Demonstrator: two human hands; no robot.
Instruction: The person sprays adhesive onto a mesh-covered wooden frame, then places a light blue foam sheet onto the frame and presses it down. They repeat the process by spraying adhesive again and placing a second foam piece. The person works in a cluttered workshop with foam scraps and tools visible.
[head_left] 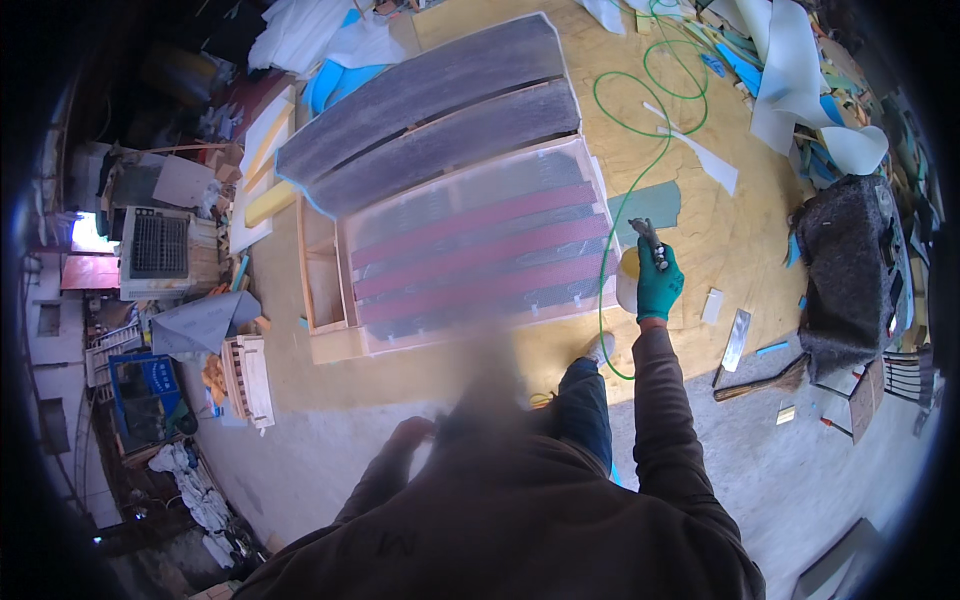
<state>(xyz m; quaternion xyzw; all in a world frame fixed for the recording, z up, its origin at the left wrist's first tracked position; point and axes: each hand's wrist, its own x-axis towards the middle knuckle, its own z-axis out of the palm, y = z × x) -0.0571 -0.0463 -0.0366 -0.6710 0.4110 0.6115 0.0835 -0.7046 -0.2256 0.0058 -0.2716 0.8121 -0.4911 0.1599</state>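
My right hand, in a green glove, is closed around a metal spray gun with a pale cup beside it. A thin green hose runs past the gun and loops down toward my leg. Left of the gun lies a large framed panel with pink and grey stripes. Along its far side rest two dark grey slabs with a narrow gap between them. My left hand hangs low near my body, away from the panel; its fingers are too blurred to read.
An open wooden box section borders the panel's left end. White sheet scraps and blue offcuts pile up at the far right. A dark fuzzy block and a broom lie to the right. A box-shaped cooler unit stands left.
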